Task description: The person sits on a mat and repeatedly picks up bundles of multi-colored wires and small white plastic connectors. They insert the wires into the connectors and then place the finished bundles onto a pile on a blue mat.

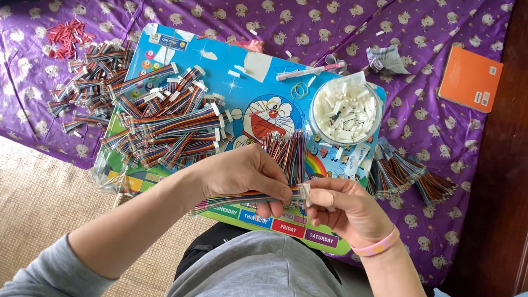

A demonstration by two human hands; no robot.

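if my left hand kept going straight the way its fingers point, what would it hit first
Most likely the right hand: the left hand points right along the rainbow ribbon cable, whose white connector the right fingers pinch.

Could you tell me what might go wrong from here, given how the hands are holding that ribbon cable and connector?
The left hand pinches the rainbow ribbon cable while the right hand holds a small white connector at its end; the wires could go in crooked or slip out. The open bowl of white connectors stands close above the hands, so a bump might spill it. Loose cut wires beside the left hand could get swept off the cartoon board.
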